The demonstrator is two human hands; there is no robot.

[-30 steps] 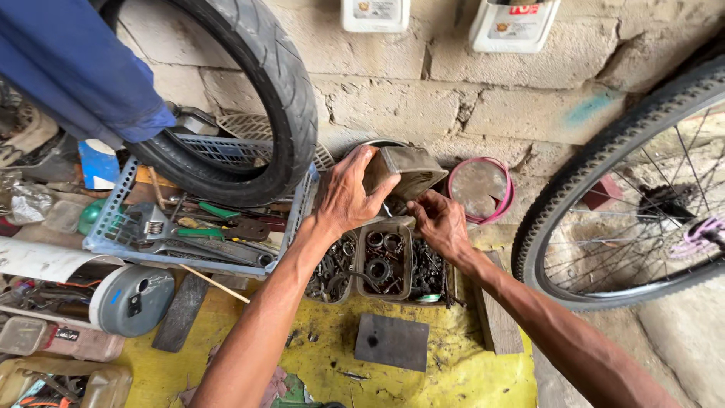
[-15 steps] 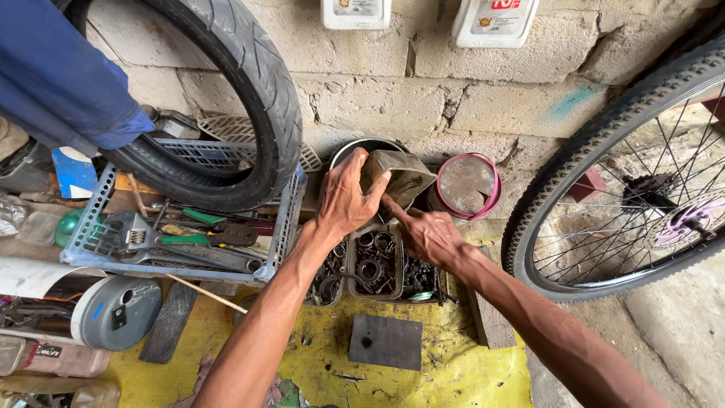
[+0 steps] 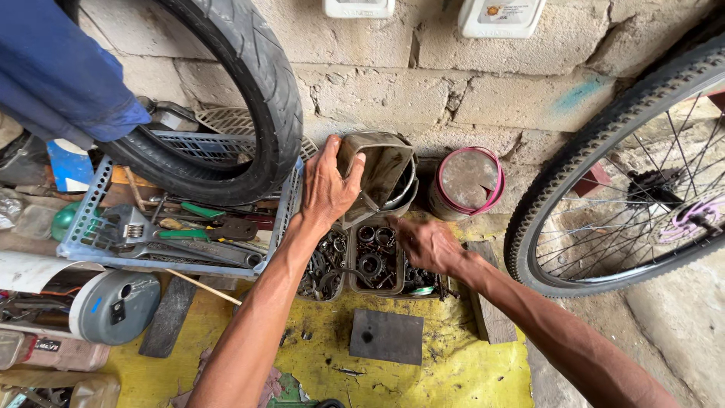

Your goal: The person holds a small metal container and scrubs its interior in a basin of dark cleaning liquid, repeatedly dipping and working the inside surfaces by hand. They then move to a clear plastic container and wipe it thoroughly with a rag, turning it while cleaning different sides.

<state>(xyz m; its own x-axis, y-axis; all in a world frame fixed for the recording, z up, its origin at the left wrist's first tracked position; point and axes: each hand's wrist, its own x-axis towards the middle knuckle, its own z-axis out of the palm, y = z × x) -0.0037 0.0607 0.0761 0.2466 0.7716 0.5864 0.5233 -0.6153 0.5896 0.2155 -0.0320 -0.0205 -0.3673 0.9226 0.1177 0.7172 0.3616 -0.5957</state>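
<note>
Floor work against a rough grey block wall (image 3: 483, 98); I see a dirty yellow sheet (image 3: 461, 363) spread over the floor, its far edge meeting the wall's foot. Two white plastic boxes (image 3: 500, 15) with small coloured labels hang at the wall's top edge. A pink-rimmed round tin (image 3: 468, 181) stands at the wall, just right of the divided parts tray (image 3: 374, 261), which sits at the sheet's far edge, full of bearings and rings. A dark square metal plate (image 3: 387, 336) lies nearer me, mid-sheet.

My left hand (image 3: 326, 189) is wrapped around a grimy cut plastic container (image 3: 381, 170), thumb on its rim, tilted above the tray's far end. My right hand (image 3: 424, 245) reaches into the tray's right compartment, fingers curled down among parts; pinch or not, I cannot tell.

Left: blue crate (image 3: 91, 227) of tools, motorcycle tyre (image 3: 257, 98) resting on it. Right: spoked bicycle wheel (image 3: 604, 174).
</note>
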